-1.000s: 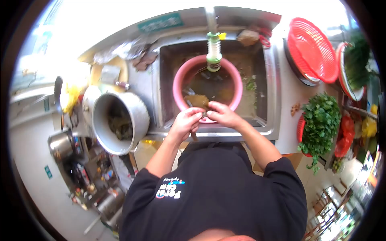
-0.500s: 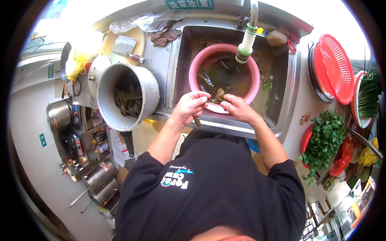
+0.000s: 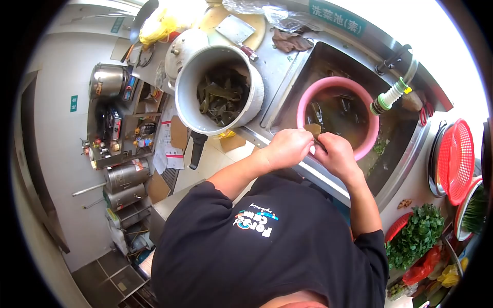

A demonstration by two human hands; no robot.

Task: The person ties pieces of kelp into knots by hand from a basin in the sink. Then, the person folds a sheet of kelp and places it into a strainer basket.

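My left hand (image 3: 288, 148) and my right hand (image 3: 336, 156) meet over the near rim of a pink basin (image 3: 374, 123). Fingers of both hands pinch a small brown-green kelp strip (image 3: 312, 129), whose end sticks up between them; the rest is hidden by my fingers. Murky water fills the basin, with several dark strips under the surface. The basin sits in a metal sink (image 3: 393, 159). To the left stands a deep metal pot (image 3: 256, 97) with a black handle, holding a heap of similar kelp pieces (image 3: 221, 97).
A green-and-white faucet hose (image 3: 389, 96) hangs over the basin's far right. A cleaver (image 3: 235, 28) lies on a round board behind the pot. Red colanders (image 3: 456, 161) and leafy greens (image 3: 418, 236) are on the right. The sink's front edge lies below my hands.
The view has turned, so the pot and basin appear farther right. My hands have drawn closer together around the kelp strip, and its end hanging below my left hand no longer shows.
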